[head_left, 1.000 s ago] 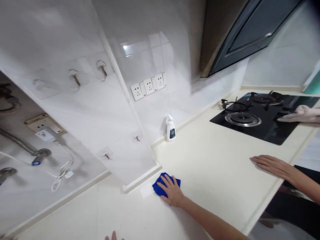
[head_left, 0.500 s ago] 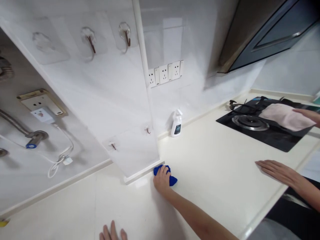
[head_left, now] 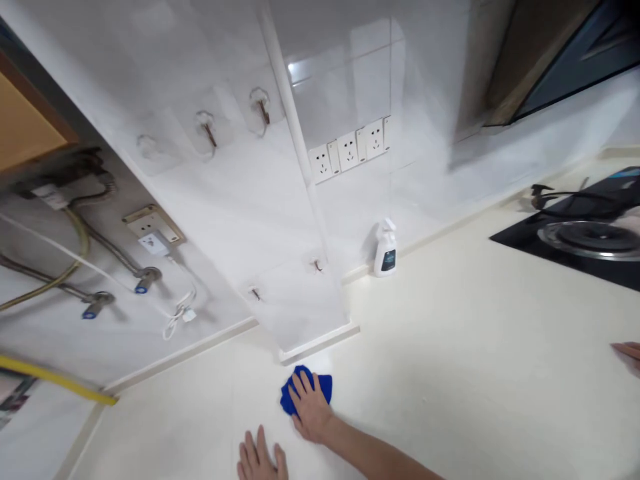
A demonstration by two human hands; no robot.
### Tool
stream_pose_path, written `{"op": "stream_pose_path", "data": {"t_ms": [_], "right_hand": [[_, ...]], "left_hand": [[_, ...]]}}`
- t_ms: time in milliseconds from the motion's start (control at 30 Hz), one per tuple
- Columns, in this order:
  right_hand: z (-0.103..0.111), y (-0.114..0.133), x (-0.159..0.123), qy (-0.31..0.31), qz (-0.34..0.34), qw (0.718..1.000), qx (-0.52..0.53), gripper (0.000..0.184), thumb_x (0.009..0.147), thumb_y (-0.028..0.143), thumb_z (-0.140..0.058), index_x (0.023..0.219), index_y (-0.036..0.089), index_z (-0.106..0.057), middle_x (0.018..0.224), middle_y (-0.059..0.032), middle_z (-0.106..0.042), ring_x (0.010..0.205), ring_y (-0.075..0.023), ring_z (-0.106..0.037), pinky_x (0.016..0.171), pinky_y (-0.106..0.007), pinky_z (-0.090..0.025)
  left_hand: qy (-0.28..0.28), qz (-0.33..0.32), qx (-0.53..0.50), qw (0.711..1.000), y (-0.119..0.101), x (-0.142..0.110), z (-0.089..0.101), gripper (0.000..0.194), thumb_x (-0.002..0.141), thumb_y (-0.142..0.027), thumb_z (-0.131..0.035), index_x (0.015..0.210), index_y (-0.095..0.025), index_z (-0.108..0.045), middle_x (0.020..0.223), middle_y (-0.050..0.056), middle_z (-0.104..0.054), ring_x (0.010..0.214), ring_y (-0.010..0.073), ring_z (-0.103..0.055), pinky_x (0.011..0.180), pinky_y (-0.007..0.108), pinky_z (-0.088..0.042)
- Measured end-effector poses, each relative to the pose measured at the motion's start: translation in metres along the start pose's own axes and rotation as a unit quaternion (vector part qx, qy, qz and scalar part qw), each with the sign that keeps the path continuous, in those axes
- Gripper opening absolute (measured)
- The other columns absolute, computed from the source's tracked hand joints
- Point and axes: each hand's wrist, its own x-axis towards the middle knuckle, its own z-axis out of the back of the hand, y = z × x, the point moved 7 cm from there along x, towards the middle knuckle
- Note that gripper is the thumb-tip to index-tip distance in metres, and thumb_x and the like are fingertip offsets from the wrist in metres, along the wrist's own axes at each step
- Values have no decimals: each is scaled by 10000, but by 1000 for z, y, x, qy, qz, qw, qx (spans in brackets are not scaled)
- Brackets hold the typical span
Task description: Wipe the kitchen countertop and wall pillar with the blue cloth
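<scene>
My right hand (head_left: 311,408) presses a blue cloth (head_left: 324,385) against the white countertop (head_left: 425,373), just in front of the base of the jutting wall. Its fingers lie stretched over the cloth, which sticks out on both sides. To the left and nearer to me, my left hand (head_left: 261,460) rests on the countertop with fingers apart and nothing under them that I can see. The lower part of that hand is cut off by the frame's bottom edge.
A white spray bottle (head_left: 385,250) stands against the back wall. Further right is a black gas stove (head_left: 530,243). Another person's hand (head_left: 629,350) shows at the right edge. Hooks and sockets (head_left: 349,151) are on the walls; pipes (head_left: 107,250) and a yellow strip (head_left: 60,381) are at left.
My right hand has slid the blue cloth left and nearer to me along the wall base. The view has turned left, so the other person's hands and pink cloth have mostly left it.
</scene>
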Motion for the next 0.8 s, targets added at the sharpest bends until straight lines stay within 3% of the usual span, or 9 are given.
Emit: {"op": "stream_pose_path", "data": {"t_ms": [100,167,233,300,400,467,533,633,800], "right_hand": [[-11,12,-25,-8,88,995,40,670,898,513,-452,1480,186,-395,1594,-177,-283,1469,-408,-178,1159,-673,-117],[-16,-3,-41,-25,100,994,49,594,888,431,-486,1446,233,-434,1558,-156,-360,1423,-380,-293,1140,-639,-222],[-11,-36,-52,-68,58,995,50,524,876,309,-475,1396,245,-487,1480,-143,-460,1322,-336,-430,1094,-572,-339],[9,-78,-60,-148,-16,987,58,493,878,245,-429,1363,226,-516,1404,-141,-522,1243,-295,-501,1054,-503,-411],[58,-137,-68,-278,-122,950,74,491,937,269,-346,1409,186,-452,1385,-147,-523,1271,-266,-487,1060,-441,-432],[88,-164,-68,-317,-178,930,54,502,965,307,-324,1439,159,-404,1438,-164,-464,1285,-270,-474,1053,-431,-438],[106,-181,-62,-298,-233,926,4,479,967,315,-346,1414,174,-442,1480,-173,-402,1210,-286,-525,991,-439,-470],[110,-189,-49,-224,-301,923,-79,412,948,273,-399,1329,213,-545,1438,-175,-421,1039,-277,-595,868,-425,-502],[99,-164,-21,-174,-301,930,-120,385,937,216,-387,1266,150,-575,1344,-218,-480,983,-283,-586,771,-406,-504]], "left_hand": [[-4,5,0,1000,4,-1,0,525,889,-403,-422,1366,-215,-539,1492,150,-517,1429,352,-399,1123,580,-388],[-8,9,-3,1000,6,-1,1,517,894,-400,-413,1357,-213,-548,1493,149,-516,1434,351,-391,1130,580,-378],[-1,11,-9,1000,5,-2,1,525,902,-400,-397,1371,-206,-532,1505,157,-498,1444,353,-372,1140,582,-364],[16,14,-16,1000,4,-2,2,542,911,-406,-377,1395,-196,-501,1523,174,-468,1453,363,-352,1143,598,-350],[43,27,-33,998,1,-3,4,551,918,-417,-358,1417,-212,-468,1557,171,-420,1477,359,-305,1152,629,-318],[55,34,-43,997,-1,-2,6,551,918,-422,-354,1419,-222,-464,1571,163,-401,1490,350,-281,1160,637,-300],[60,37,-49,996,-3,-3,7,558,913,-424,-359,1420,-215,-466,1572,166,-398,1493,348,-272,1165,635,-294],[65,40,-45,996,-3,-3,7,565,901,-420,-383,1409,-195,-485,1560,170,-417,1487,349,-286,1174,607,-300],[60,15,-15,998,-3,-5,7,551,906,-405,-382,1392,-180,-509,1538,174,-446,1478,355,-298,1182,584,-296]]}}
